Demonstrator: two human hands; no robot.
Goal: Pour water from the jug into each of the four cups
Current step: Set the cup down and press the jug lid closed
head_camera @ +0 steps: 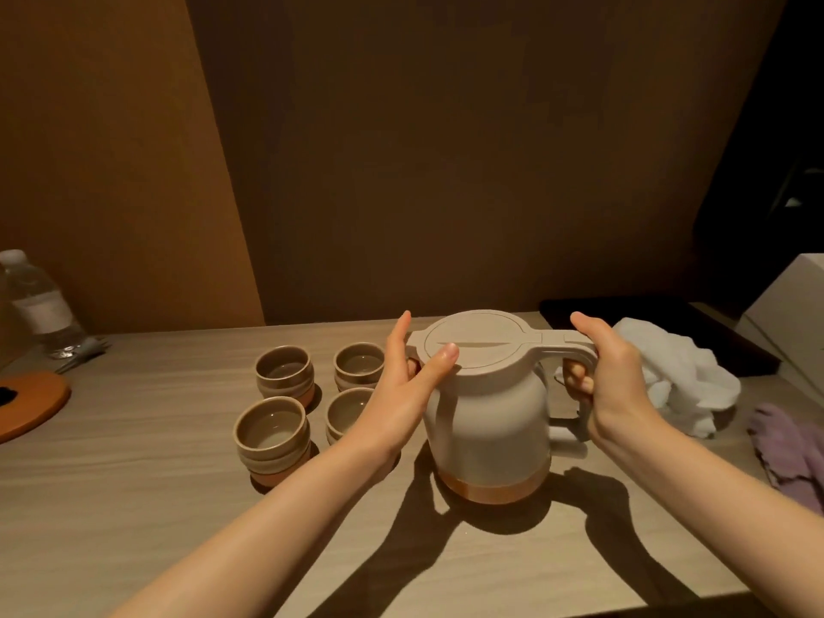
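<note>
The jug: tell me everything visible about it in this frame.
The jug is a squat, matte beige vessel with a copper-coloured base band, a flat round lid and a loop handle pointing right. It stands upright on the wooden table, right of four cups. The right hand grips the handle; the left hand rests against the lid's left edge. Contents hidden.

A crumpled white cloth (682, 372) lies on the wooden table (133, 506), just behind the right hand's fingers, with a purple cloth (789, 448) nearer beside it. Far left of the left fingertips stand a clear water bottle (38, 305) and an orange board (31, 403). A white box (789, 314), possibly cardboard, sits at the right edge.
</note>
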